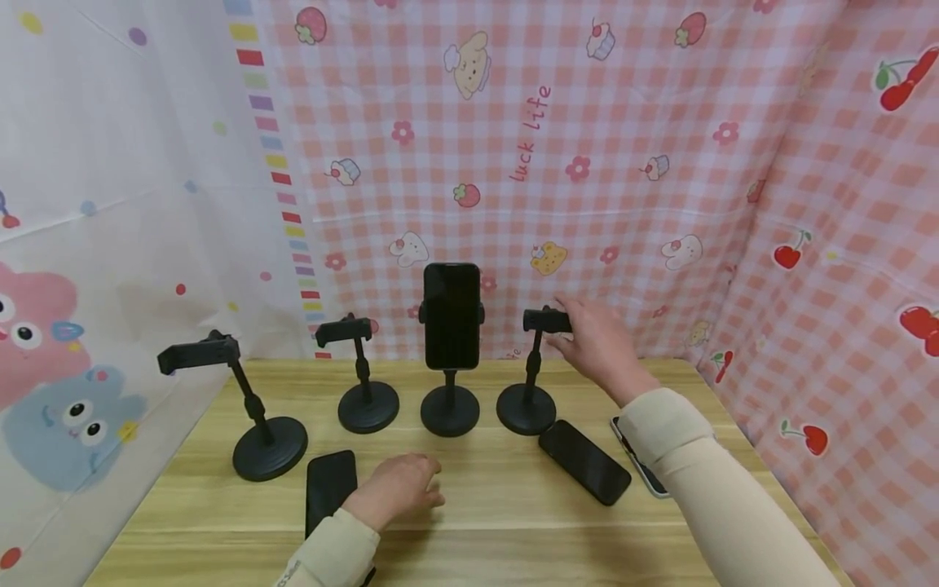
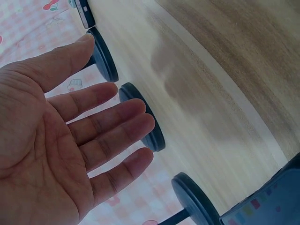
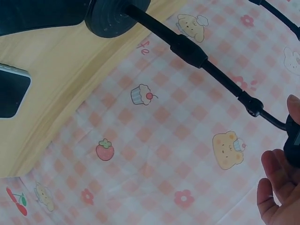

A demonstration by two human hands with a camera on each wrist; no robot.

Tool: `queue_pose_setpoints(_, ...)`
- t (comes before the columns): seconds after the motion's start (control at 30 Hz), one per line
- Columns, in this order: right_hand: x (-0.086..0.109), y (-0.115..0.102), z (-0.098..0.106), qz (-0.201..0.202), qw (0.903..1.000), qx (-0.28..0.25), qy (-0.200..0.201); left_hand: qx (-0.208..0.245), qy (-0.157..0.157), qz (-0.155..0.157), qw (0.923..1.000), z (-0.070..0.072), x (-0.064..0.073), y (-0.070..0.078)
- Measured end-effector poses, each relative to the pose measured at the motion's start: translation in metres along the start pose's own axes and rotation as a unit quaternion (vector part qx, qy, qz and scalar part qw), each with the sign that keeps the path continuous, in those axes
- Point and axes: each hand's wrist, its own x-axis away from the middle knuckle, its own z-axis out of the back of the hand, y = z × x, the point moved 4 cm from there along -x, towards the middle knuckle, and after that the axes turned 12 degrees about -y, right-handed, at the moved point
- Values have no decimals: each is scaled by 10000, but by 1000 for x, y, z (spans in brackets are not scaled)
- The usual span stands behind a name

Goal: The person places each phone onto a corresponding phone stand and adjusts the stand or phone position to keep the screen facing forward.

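My right hand (image 1: 605, 346) is at the head of the rightmost black phone stand (image 1: 526, 410), gripping its clamp between thumb and fingers. In the right wrist view the stand's jointed pole (image 3: 225, 82) leads to the clamp (image 3: 293, 145), partly cut off by the frame's edge. That clamp carries no phone. My left hand (image 1: 399, 489) hovers low over the table, beside a black phone (image 1: 330, 481); its palm (image 2: 42, 150) and spread fingers hold nothing. In the middle, another stand (image 1: 450, 412) bears an upright phone (image 1: 451, 316) with a dark screen.
Two more phone stands with bare clamps, one in back (image 1: 368, 406) and one at left (image 1: 270, 448), stand on the wooden table (image 1: 506, 505). Near my right forearm lie a black phone (image 1: 584, 462) and a white-edged phone (image 1: 645, 469). Patterned cloth (image 1: 455, 122) hangs behind.
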Motion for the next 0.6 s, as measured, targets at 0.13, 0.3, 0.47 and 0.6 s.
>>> queue_pose_setpoints(0.13, 4, 7, 1, -168, 9994, -291, -16, 2, 26, -34, 10000, 1, 1, 1)
queue_pose_setpoints(0.3, 7, 15, 0, -319, 9980, -522, -135, 14, -5, -43, 10000, 1, 1, 2)
queue_pose_setpoints(0.47, 11, 22, -1, -457, 9968, -634, -165, 20, -21, -57, 10000, 1, 2, 3)
queue_pose_setpoints(0.6, 13, 26, -1, -488, 9963, -695, -115, 50, -47, -50, 10000, 1, 2, 4)
